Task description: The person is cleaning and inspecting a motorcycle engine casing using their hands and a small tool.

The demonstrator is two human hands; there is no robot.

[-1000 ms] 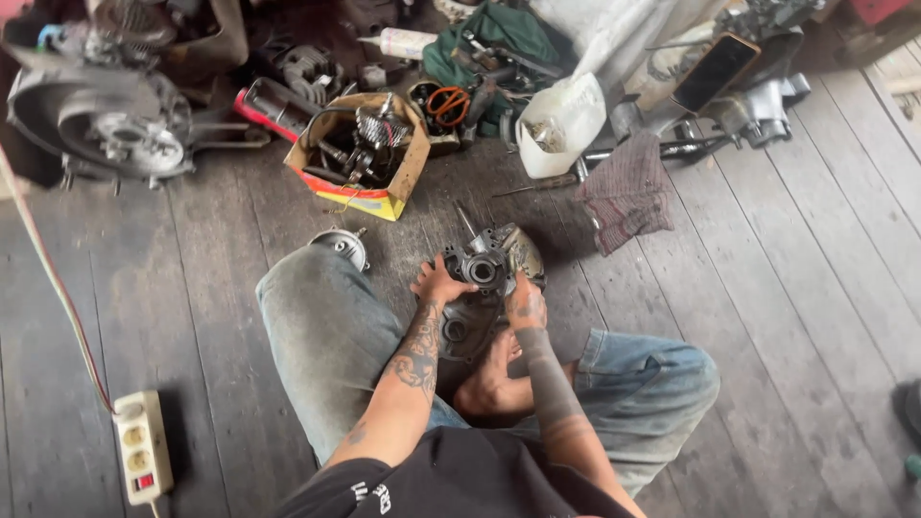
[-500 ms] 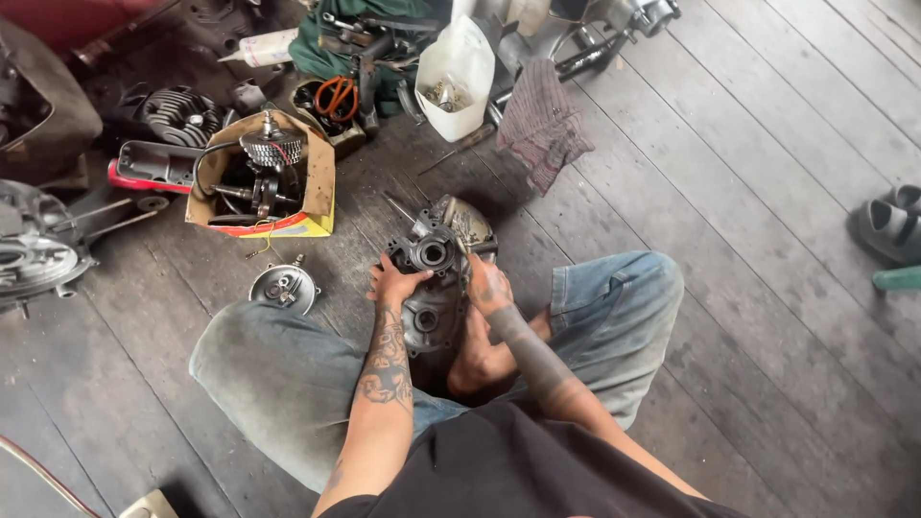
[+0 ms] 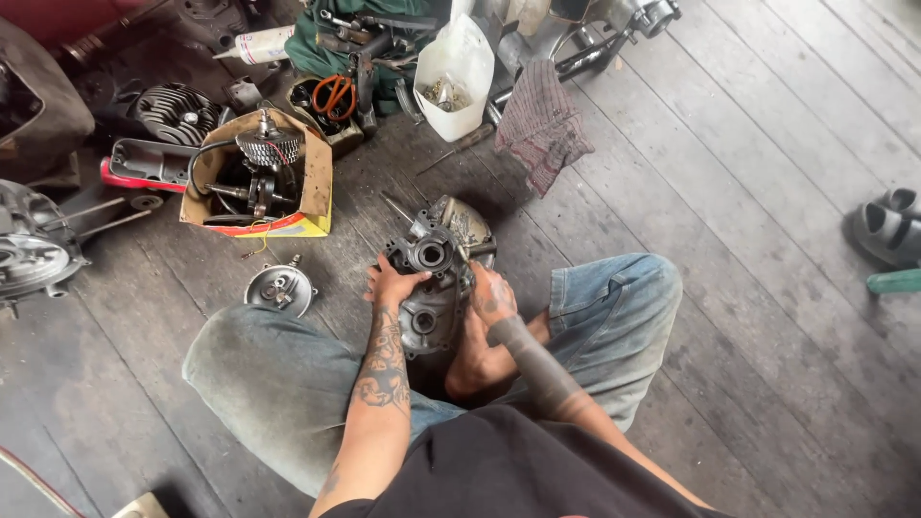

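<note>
A grey metal engine casing (image 3: 434, 273) stands on the wooden floor between my crossed legs. My left hand (image 3: 391, 286) grips its left side. On the casing's right edge my right hand (image 3: 491, 295) is closed around a thin tool whose tip touches the casing top. A bare foot (image 3: 475, 369) rests under the casing.
A round metal cover (image 3: 279, 288) lies left of my knee. A cardboard box (image 3: 261, 177) of engine parts, a cut white plastic jug (image 3: 453, 72) with small hardware, a grey rag (image 3: 540, 120), a screwdriver (image 3: 459, 146) and more engine pieces lie ahead. Sandals (image 3: 887, 225) sit far right.
My view has swung left and down, so the parts box and casing sit more central. Both hands stay on the casing, with the right hand shifted slightly along its right edge.
</note>
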